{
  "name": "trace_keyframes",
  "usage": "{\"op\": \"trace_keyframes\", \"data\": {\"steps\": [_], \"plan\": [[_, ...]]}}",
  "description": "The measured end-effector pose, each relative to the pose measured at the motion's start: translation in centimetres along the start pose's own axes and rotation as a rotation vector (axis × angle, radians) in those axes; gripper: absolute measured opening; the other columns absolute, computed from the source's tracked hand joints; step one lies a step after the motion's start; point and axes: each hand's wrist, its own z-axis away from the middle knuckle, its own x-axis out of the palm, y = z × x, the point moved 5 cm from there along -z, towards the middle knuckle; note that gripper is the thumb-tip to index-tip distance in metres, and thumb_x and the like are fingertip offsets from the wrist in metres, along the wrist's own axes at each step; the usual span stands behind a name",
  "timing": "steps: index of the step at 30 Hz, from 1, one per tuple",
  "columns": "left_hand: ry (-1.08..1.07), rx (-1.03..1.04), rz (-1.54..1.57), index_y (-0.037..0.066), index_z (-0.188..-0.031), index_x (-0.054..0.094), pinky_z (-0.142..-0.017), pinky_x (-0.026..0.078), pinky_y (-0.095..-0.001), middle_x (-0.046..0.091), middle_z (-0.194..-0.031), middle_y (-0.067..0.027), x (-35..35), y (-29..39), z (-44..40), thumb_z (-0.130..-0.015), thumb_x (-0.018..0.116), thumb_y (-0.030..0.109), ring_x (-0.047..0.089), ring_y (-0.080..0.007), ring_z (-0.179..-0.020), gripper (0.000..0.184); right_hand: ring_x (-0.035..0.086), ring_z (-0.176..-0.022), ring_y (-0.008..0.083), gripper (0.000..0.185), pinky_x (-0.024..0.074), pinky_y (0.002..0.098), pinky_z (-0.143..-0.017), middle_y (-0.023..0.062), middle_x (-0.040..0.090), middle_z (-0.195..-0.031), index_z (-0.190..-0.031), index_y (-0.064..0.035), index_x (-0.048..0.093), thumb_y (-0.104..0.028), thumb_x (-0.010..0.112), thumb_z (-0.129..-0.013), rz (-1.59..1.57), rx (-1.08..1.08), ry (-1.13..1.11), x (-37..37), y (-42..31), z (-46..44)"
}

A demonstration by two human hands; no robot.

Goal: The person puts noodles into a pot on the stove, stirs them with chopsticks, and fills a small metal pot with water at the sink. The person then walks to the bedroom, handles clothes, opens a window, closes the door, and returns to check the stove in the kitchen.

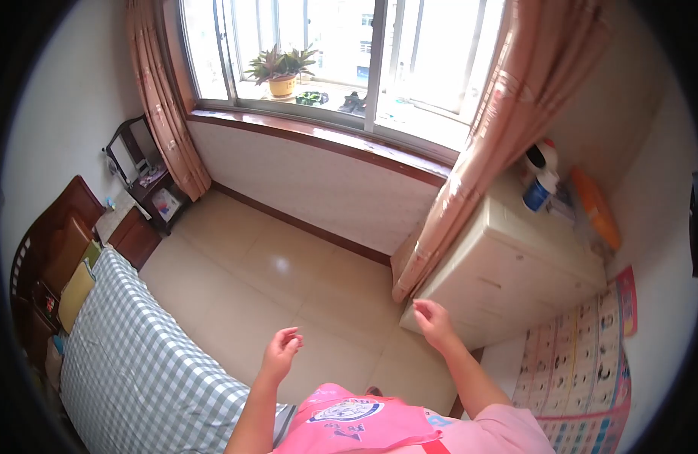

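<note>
My left hand point(283, 352) hangs in the air over the tiled floor, to the right of the bed with its checked sheet point(144, 348). Its fingers are loosely bent and a little apart, with nothing seen in them. In front of the pale cabinet point(470, 280), my right hand point(433, 322) is raised near the bottom of the pink curtain point(470, 181), and I see no contact. The fingers there curl slightly, and no object shows between them. A pink apron point(356, 420) covers my front.
A wooden bedside cabinet point(133, 238) and a dark stand with a mirror point(156, 197) are at the left. Bottles, including a blue-and-white one point(540, 191), and an orange item point(593, 208) top the pale cabinet. A potted plant point(282, 84) sits behind the window. A poster point(576, 363) hangs right.
</note>
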Motion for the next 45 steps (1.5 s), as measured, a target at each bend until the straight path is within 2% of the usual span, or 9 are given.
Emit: {"op": "trace_keyframes", "data": {"steps": [4,11,14,18,26,30,36,38,45], "plan": [[0.152,-0.091,0.072,0.001,-0.122,0.049,-0.081,0.048,-0.0289,0.060,-0.107,-0.0085,-3.1,0.9,-10.0,-0.094,0.051,0.012,0.060,-0.0158,-0.094,0.031,0.064,-0.087,0.0161,0.029,0.0512,0.0276,-0.079,0.0110,0.065,-0.099,-0.111,0.0012,0.061,-0.007,0.061,-0.084,-0.036,-0.108,-0.028,4.1,-2.4,-18.4],[0.048,0.007,0.079,0.003,-0.123,0.049,-0.084,0.049,-0.0296,0.059,-0.108,-0.0088,-5.2,7.4,-35.6,-0.094,0.049,0.011,0.058,-0.0153,-0.096,0.030,0.062,-0.091,0.0164,0.038,0.0509,0.0288,-0.081,0.0118,0.064,-0.106,-0.120,0.0004,0.056,-0.008,0.062,-0.084,-0.130,-0.170,0.043,9.6,-3.0,-44.9],[-0.061,0.053,0.044,0.002,-0.124,0.048,-0.085,0.048,-0.0285,0.059,-0.110,-0.0088,-3.6,12.6,-44.9,-0.093,0.048,0.010,0.058,-0.0148,-0.097,0.031,0.061,-0.092,0.0152,0.043,0.0502,0.0283,-0.083,0.0106,0.062,-0.107,-0.125,0.0005,0.053,-0.008,0.063,-0.084,-0.195,-0.122,0.058,10.7,-2.0,-54.4],[-0.203,0.169,-0.047,0.001,-0.124,0.049,-0.087,0.047,-0.0282,0.059,-0.108,-0.0088,0.1,19.2,-57.4,-0.092,0.050,0.008,0.058,-0.0150,-0.098,0.033,0.058,-0.103,0.0190,0.053,0.0488,0.0294,-0.087,0.0146,0.054,-0.122,-0.135,-0.0004,0.044,-0.007,0.062,-0.085,-0.292,-0.069,0.089,10.6,-0.9,-66.8],[-0.192,0.485,-0.362,0.000,-0.121,0.052,-0.086,0.049,-0.0285,0.058,-0.108,-0.0097,6.0,28.9,-76.6,-0.090,0.051,0.005,0.058,-0.0148,-0.099,0.031,0.048,-0.121,0.0297,0.069,0.0385,0.0418,-0.101,0.0175,0.044,-0.135,-0.143,-0.0024,0.030,-0.009,0.062,-0.082,-0.274,-0.101,0.202,10.4,2.7,-89.7],[-0.183,0.453,-0.365,-0.001,-0.120,0.052,-0.085,0.049,-0.0285,0.057,-0.109,-0.0108,6.3,31.1,-83.1,-0.089,0.053,0.004,0.058,-0.0160,-0.100,0.031,0.050,-0.116,0.0260,0.064,0.0396,0.0400,-0.098,0.0157,0.046,-0.130,-0.140,-0.0025,0.035,-0.007,0.060,-0.082,-0.310,-0.172,0.268,11.8,4.5,-94.9],[-0.268,0.451,-0.320,0.000,-0.123,0.051,-0.087,0.048,-0.0287,0.057,-0.110,-0.0104,5.9,31.5,-90.3,-0.090,0.053,0.006,0.058,-0.0161,-0.101,0.034,0.049,-0.114,0.0235,0.060,0.0398,0.0387,-0.098,0.0112,0.044,-0.122,-0.137,-0.0038,0.039,-0.005,0.059,-0.080,-0.148,-0.169,0.392,12.9,2.1,-95.1],[-0.306,0.465,-0.292,0.000,-0.121,0.052,-0.083,0.050,-0.0303,0.057,-0.109,-0.0132,6.2,32.0,-92.0,-0.089,0.054,0.007,0.059,-0.0197,-0.098,0.033,0.048,-0.115,0.0235,0.062,0.0391,0.0395,-0.100,0.0107,0.040,-0.123,-0.137,-0.0043,0.038,-0.006,0.058,-0.078,-0.205,-0.206,0.359,13.6,1.8,-95.5],[-0.396,0.501,-0.286,0.002,-0.122,0.051,-0.083,0.049,-0.0321,0.058,-0.109,-0.0130,6.2,34.5,-95.4,-0.088,0.055,0.008,0.060,-0.0216,-0.098,0.034,0.046,-0.119,0.0243,0.069,0.0379,0.0420,-0.102,0.0102,0.040,-0.125,-0.139,-0.0056,0.036,-0.006,0.058,-0.075,-0.134,-0.232,0.305,17.6,-0.2,-97.6]]}}
